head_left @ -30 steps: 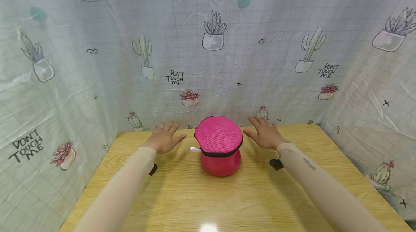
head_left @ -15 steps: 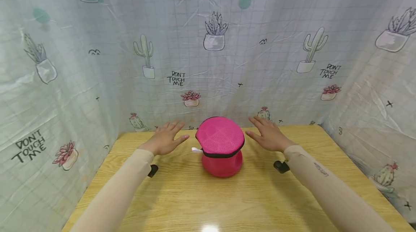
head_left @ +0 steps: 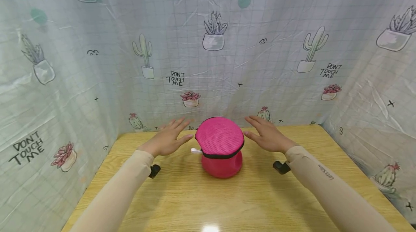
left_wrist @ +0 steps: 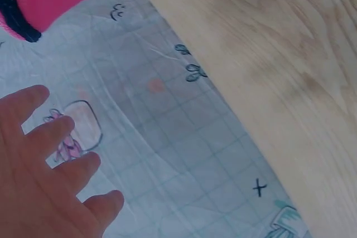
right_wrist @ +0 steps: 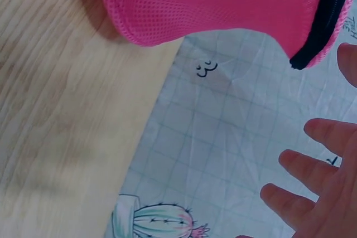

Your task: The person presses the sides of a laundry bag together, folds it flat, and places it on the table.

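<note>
A pink mesh laundry bag point(head_left: 219, 138) stands upright on the wooden table, with a round top, a pinched-in waist and a black zipper around the upper edge. A white tab point(head_left: 196, 151) sticks out at its left. My left hand point(head_left: 167, 138) hovers just left of the bag, fingers spread, thumb pointing at its upper rim. On the other side my right hand point(head_left: 269, 136) is held with straight fingers, its thumb tip right at the rim. Both wrist views show the fingers apart from the mesh bag point(right_wrist: 217, 4), holding nothing.
The wooden table point(head_left: 195, 203) is bordered at the back and sides by a pale curtain point(head_left: 214, 73) printed with cacti and lettering. Small black devices point(head_left: 281, 167) show under both wrists.
My left hand has moved right, closer to the bag. The right hand shifts slightly left after drifting a little right. The bag has stayed in place.
</note>
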Demonstrator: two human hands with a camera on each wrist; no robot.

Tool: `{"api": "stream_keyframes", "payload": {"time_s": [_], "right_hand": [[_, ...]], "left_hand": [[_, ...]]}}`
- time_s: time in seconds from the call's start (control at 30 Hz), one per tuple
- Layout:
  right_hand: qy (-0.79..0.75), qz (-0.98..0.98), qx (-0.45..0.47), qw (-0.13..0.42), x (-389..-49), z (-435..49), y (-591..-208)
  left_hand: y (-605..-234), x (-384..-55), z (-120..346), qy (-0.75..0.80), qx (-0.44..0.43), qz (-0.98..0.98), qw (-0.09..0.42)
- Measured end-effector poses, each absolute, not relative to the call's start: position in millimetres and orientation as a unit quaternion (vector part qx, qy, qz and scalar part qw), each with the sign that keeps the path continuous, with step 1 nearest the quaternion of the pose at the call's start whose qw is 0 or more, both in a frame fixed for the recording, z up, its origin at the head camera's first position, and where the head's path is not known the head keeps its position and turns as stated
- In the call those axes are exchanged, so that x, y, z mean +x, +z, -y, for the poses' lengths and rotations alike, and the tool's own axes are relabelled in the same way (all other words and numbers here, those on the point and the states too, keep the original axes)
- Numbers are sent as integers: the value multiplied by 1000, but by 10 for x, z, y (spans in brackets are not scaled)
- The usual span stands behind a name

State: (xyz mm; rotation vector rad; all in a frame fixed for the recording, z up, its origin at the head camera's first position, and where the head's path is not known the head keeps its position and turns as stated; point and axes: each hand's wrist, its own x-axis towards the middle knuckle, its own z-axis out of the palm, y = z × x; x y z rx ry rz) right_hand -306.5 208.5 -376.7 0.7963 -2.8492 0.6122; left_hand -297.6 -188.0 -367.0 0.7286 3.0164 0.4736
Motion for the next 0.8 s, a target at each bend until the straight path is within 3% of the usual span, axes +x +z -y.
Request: {"api": "stream_keyframes", "payload": {"time_s": [0.8], "right_hand": [[242, 922, 301, 33, -2914, -1847, -3593]], "left_hand": [[-3467, -2848, 1500, 156, 279, -948, 6]]}}
